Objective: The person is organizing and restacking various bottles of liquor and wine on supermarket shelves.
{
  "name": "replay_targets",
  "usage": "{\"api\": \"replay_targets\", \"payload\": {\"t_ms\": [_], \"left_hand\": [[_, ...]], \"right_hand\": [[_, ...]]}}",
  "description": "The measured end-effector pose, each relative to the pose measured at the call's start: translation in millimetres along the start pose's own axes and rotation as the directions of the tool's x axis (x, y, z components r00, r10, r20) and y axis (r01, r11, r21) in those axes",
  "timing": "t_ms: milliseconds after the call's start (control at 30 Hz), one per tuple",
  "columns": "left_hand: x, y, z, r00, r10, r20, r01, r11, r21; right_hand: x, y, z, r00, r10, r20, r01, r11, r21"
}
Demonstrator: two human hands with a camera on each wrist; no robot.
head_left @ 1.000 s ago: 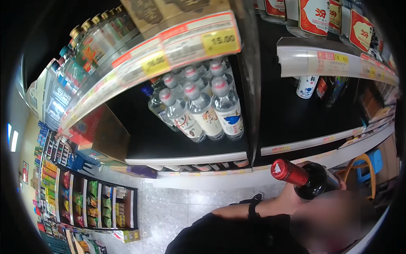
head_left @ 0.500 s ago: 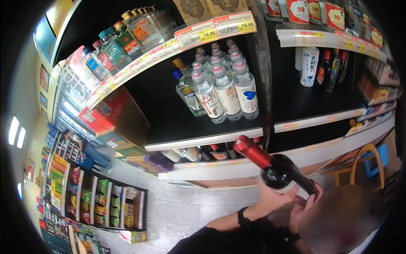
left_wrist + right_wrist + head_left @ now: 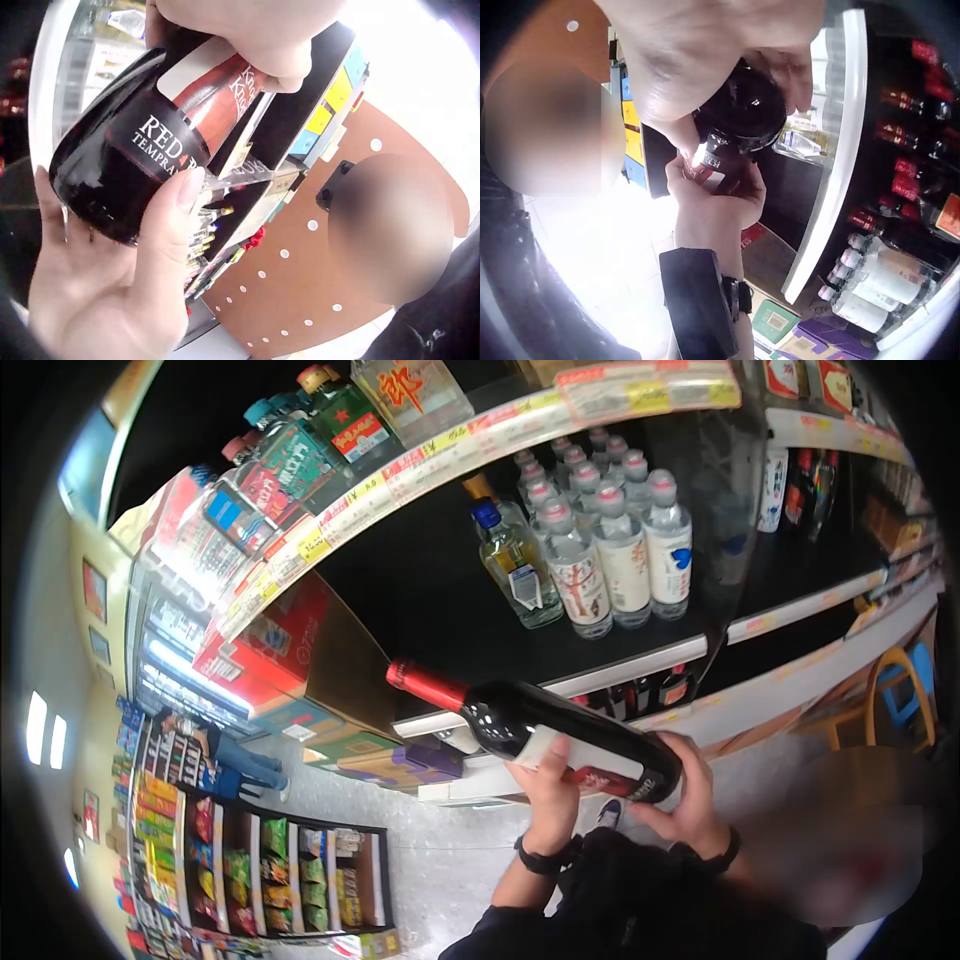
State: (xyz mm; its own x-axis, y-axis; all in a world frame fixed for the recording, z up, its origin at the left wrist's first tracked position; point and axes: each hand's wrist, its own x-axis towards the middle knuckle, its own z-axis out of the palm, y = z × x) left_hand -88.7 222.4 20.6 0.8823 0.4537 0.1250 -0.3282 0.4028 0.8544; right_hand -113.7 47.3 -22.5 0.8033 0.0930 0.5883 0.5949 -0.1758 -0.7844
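Observation:
A dark wine bottle (image 3: 510,720) with a red foil neck lies tilted across the front of the shelf, its neck toward the upper left. My left hand (image 3: 547,792) grips it around the middle, thumb across the pale and red label. At the base, my right hand (image 3: 692,800) holds the bottle with thumb and fingers on either side. White lettering shows on the lower label (image 3: 169,142) in the left wrist view. In the right wrist view the bottle's dark base (image 3: 742,105) sits under the right hand's fingers.
Clear bottles with pink caps (image 3: 625,560) stand on the black shelf behind, beside a blue-capped bottle (image 3: 520,575). Cartons (image 3: 300,645) are stacked at left. A snack rack (image 3: 285,875) stands lower left, a person (image 3: 240,755) beyond it, and a wooden chair (image 3: 895,695) at right.
The bottle has swung from pointing toward the camera to lying sideways, neck leftward, label showing. My right hand is now apart from the left, at the base. The head view has shifted leftward along the shelves.

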Motion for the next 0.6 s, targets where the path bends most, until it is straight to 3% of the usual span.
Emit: {"api": "replay_targets", "payload": {"t_ms": [67, 133, 200, 300, 367, 400, 467, 600], "left_hand": [[37, 8, -32, 0.997, -0.027, 0.076, 0.017, 0.991, 0.134], [68, 18, -31, 0.996, 0.06, 0.064, -0.063, 0.997, 0.051], [92, 31, -50, 0.987, 0.0, 0.159, -0.017, 0.994, 0.106], [114, 44, -52, 0.985, 0.123, 0.122, -0.145, 0.97, 0.194], [128, 51, -51, 0.98, 0.166, 0.111, -0.188, 0.952, 0.241], [134, 52, -50, 0.973, 0.21, 0.096, -0.229, 0.932, 0.28], [142, 56, -49, 0.98, 0.186, 0.075, -0.201, 0.919, 0.339], [163, 47, -50, 0.968, 0.228, 0.105, -0.251, 0.892, 0.377]], "right_hand": [[18, -4, 32, 0.999, 0.038, -0.016, -0.038, 0.999, 0.003], [30, -1, 64, 0.999, 0.04, -0.034, -0.042, 0.998, -0.046], [42, -3, 89, 0.998, 0.034, -0.043, -0.039, 0.994, -0.101], [58, -2, 110, 0.998, 0.036, -0.053, -0.044, 0.988, -0.149], [71, 0, 115, 0.999, 0.04, 0.032, -0.027, 0.946, -0.323], [78, 3, 116, 0.999, 0.039, 0.037, -0.025, 0.947, -0.319], [88, 7, 119, 0.997, -0.063, 0.054, 0.078, 0.93, -0.359], [106, 4, 126, 0.982, -0.119, 0.149, 0.164, 0.926, -0.339]]}}
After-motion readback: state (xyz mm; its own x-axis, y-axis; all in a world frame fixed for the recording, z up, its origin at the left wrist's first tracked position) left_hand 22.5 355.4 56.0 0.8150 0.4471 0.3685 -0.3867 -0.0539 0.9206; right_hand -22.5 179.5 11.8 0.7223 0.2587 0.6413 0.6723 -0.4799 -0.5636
